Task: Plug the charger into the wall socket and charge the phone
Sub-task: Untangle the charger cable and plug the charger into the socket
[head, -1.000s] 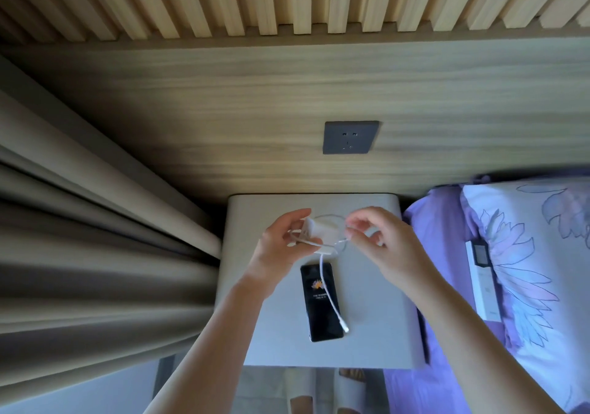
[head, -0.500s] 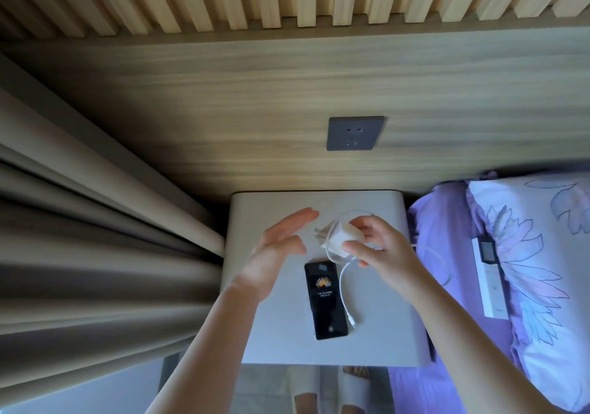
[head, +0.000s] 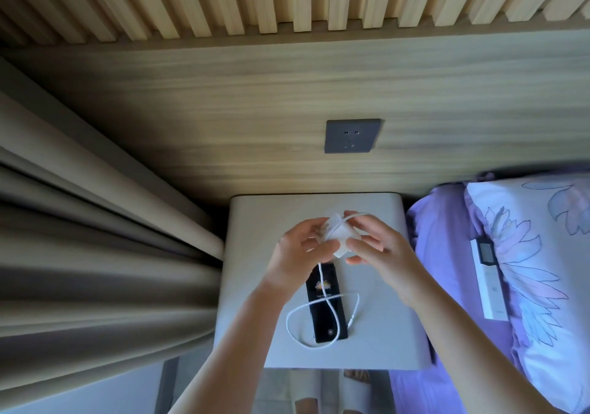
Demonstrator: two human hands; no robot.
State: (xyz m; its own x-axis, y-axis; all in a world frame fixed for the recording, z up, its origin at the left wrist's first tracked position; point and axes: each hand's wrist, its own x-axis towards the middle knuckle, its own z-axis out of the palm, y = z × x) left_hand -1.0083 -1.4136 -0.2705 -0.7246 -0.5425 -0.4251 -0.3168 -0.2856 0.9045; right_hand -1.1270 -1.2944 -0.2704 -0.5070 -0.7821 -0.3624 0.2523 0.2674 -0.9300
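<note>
A white charger block point(head: 339, 237) is held above the bedside table point(head: 383, 318), between my left hand point(head: 298, 254) and my right hand point(head: 380, 250). Both hands pinch it. Its white cable point(head: 322, 311) hangs down from my left hand and loops across the black phone point(head: 329, 314), which lies face up on the table with its screen lit. The cable's free plug end rests just right of the phone. A grey wall socket point(head: 352, 135) with nothing in it sits on the wooden panel above the table.
Beige curtains point(head: 95, 254) hang close on the left of the table. A bed with purple sheets and a floral pillow point(head: 542, 270) lies on the right, with a white remote point(head: 487, 279) on it. Feet in slippers show below the table edge.
My left hand has closed on the charger again, joining the right hand. More cable has come unwound and now lies in a loop over the phone.
</note>
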